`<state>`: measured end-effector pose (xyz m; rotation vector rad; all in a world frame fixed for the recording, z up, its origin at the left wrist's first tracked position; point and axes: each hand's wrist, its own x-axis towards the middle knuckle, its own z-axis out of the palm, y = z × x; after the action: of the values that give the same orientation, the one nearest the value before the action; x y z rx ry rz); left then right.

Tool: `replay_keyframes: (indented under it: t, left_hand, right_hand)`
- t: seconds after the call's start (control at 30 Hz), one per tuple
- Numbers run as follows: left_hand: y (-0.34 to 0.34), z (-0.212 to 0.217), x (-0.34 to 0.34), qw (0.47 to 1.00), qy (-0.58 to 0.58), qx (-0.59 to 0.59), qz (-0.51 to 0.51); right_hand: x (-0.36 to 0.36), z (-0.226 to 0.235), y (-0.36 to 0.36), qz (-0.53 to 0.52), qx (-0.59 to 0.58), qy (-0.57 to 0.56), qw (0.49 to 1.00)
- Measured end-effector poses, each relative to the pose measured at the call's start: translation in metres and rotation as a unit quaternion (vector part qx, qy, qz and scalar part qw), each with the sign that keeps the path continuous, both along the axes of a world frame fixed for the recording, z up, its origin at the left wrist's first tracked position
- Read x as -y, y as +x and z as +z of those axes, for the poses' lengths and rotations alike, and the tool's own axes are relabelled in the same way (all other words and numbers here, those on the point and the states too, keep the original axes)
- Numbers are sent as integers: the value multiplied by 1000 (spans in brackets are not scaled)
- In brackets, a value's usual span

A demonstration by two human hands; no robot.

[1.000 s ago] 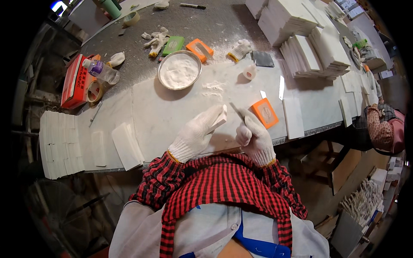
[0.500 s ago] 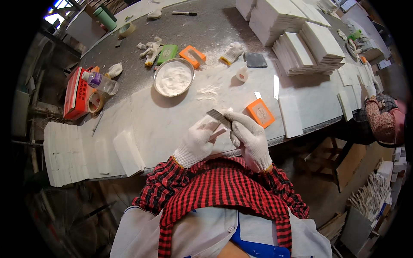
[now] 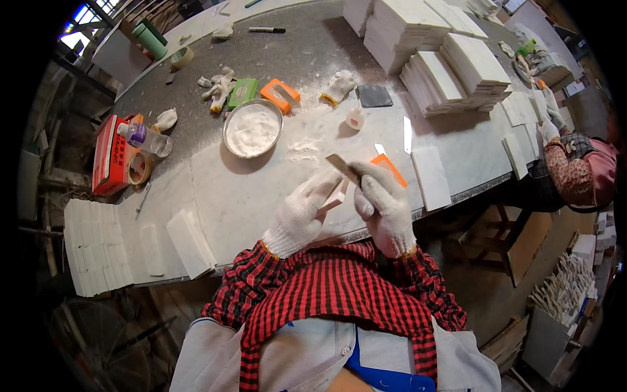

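My left hand (image 3: 295, 212), in a white knit glove, is closed around a small white slab (image 3: 334, 198) held above the near edge of the worktop. My right hand (image 3: 386, 209), gloved the same way, grips a flat metal blade (image 3: 341, 166) that points up and to the left. The blade stands a little clear of the slab. Behind my right hand lies an orange box (image 3: 392, 168), partly covered by it. A metal bowl of white powder (image 3: 253, 129) stands beyond my left hand, with some powder (image 3: 304, 149) spilled on the marble beside it.
Stacked white slabs (image 3: 424, 78) rise at the back right; more slabs (image 3: 98, 245) lie at the left edge. A small bottle (image 3: 354, 118), a dark square pad (image 3: 375, 96) and a water bottle (image 3: 147, 138) stand or lie about. A co-worker (image 3: 575, 163) is at the right.
My right hand has drawn the blade away from the slab and tipped it more upright. It now covers more of the orange box. The whole view has shifted slightly.
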<state>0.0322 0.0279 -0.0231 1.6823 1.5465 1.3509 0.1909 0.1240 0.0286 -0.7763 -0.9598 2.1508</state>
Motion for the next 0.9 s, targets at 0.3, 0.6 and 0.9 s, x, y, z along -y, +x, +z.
replay_keyframes:
  t: [0.3,0.6,0.9]
  left_hand:
    - [8,-20,3,902,-63,426,-31]
    - [13,1,0,981,-60,185,16]
    - [21,15,9,775,-208,595,-44]
  right_hand:
    - [28,8,7,117,87,172,974]
    - [-7,-16,11,-36,-50,-50,997]
    - [-8,-39,15,-35,-56,-47,997]
